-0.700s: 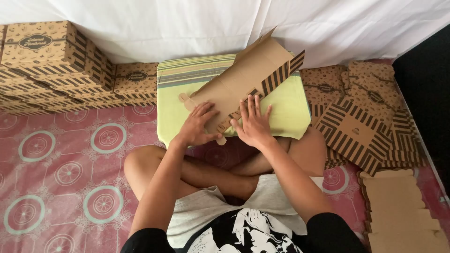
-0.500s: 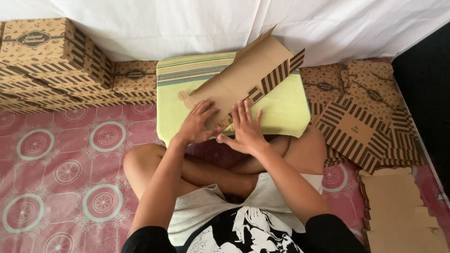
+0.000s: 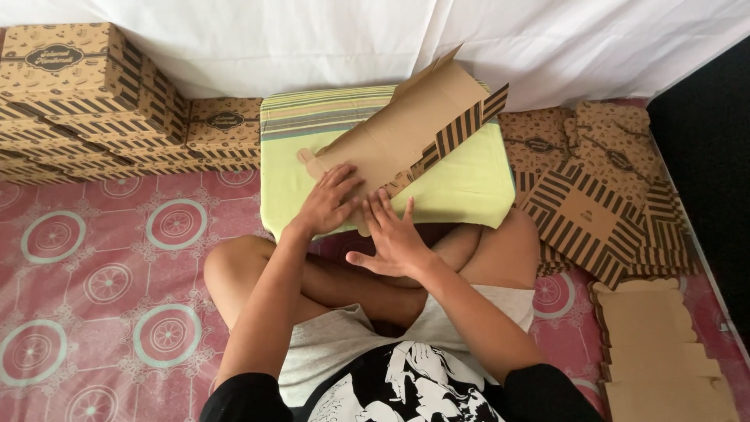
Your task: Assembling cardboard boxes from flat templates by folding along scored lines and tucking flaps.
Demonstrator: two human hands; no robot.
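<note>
1. Head view: a pink patterned mat point(image 3: 101, 289) covers the floor, with a white cloth point(image 3: 312, 47) hanging behind it.
2. A stack of made-up boxes point(image 3: 86, 101), brown with black stripes, stands at the far left against the cloth.
3. A yellow-green cushion point(image 3: 461, 187) with a striped far edge lies in front of the person's crossed legs.
4. A heap of flat printed blanks point(image 3: 594, 195) lies to the right of the cushion; plain brown flat sheets point(image 3: 664, 352) lie nearer, at the right edge.
5. A half-folded carton point(image 3: 406, 129) lies slantwise on the cushion, plain brown inside facing up, one striped flap raised at its far right end.
6. The left hand point(image 3: 328, 203) lies flat on the near left end of the carton, fingers spread wide and pressing down; it grips nothing.
7. The right hand point(image 3: 394, 238) is just beside the left, open with fingers spread, fingertips at the carton's near edge over the cushion's front; whether they touch the card cannot be told. It holds nothing.
</note>
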